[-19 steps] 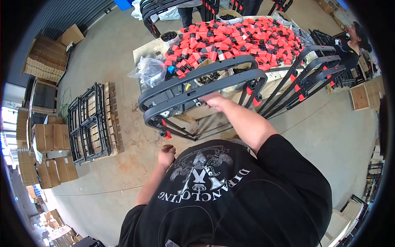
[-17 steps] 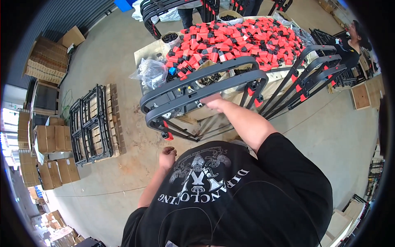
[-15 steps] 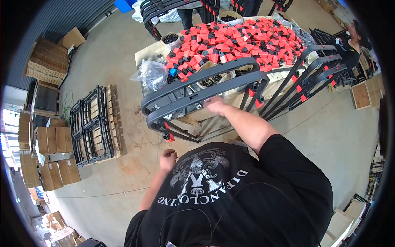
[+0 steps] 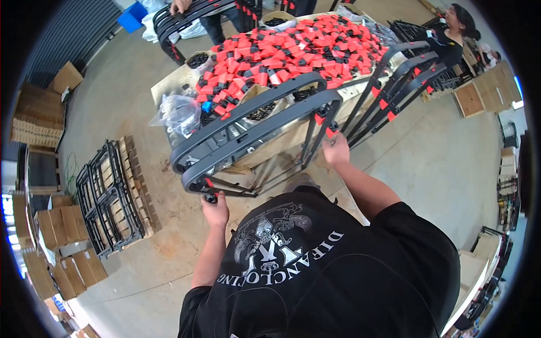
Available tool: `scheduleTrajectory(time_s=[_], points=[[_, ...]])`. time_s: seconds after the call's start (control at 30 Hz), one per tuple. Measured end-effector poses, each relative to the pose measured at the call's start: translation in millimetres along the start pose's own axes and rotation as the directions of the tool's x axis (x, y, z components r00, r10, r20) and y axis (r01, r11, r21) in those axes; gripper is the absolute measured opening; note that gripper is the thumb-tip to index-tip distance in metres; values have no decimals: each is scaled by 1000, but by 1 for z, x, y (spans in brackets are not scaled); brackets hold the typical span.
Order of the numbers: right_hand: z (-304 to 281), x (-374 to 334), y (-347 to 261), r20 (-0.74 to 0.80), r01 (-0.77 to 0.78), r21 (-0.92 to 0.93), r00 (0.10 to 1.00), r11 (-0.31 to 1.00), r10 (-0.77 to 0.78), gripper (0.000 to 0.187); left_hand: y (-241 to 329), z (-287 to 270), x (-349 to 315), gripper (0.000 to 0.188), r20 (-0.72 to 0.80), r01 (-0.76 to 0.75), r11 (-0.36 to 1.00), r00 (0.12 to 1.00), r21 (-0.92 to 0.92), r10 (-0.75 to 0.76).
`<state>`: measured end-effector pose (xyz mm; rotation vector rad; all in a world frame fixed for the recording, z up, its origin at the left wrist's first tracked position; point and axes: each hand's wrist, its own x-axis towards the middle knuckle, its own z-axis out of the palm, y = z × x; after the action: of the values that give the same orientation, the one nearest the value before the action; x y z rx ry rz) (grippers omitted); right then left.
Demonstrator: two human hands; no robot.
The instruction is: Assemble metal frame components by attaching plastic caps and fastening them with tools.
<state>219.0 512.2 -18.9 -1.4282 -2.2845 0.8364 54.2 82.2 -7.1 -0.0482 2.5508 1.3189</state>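
A black tubular frame (image 4: 282, 122) with rounded corners stands in front of me, leaning at the table's near edge. A second black frame (image 4: 270, 103) sits just behind it. My left hand (image 4: 215, 209) is closed around the frame's lower left corner, beside a red fitting. At the frame's right side my right hand (image 4: 336, 150) grips its leg just below a red fitting (image 4: 331, 133). The fingertips of both hands are partly hidden. Beyond the frames, a large heap of red and black plastic pieces (image 4: 293, 50) covers the table (image 4: 169, 84).
Tubs of dark small hardware (image 4: 197, 60) and a clear plastic bag (image 4: 179, 115) lie around the heap. More black frames (image 4: 408, 76) lean at right, near a co-worker (image 4: 445, 39). Another person's hand (image 4: 180, 5) holds frames at the far side. Left, a pallet (image 4: 135, 180) bears stacked frames.
My right hand has gone from the middle of the frames to the right leg. My left hand has moved up from beside my body onto the lower left corner. The view has shifted.
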Motion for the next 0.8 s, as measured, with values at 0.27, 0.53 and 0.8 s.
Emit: scheduleTrajectory(time_s=[0.27,0.53,0.8], points=[[-22,55,-7,199,-11,144,980,989,-18,54,-14,24,13,54,-231,123,992,966,18,-116],[-57,78,-25,497,114,-298,866,948,52,57,-25,17,29,42,-113,103,994,988,-23,-105],[-59,82,3,715,-417,488,695,767,-78,38,-21,10,27,39,-148,161,960,980,229,-129]])
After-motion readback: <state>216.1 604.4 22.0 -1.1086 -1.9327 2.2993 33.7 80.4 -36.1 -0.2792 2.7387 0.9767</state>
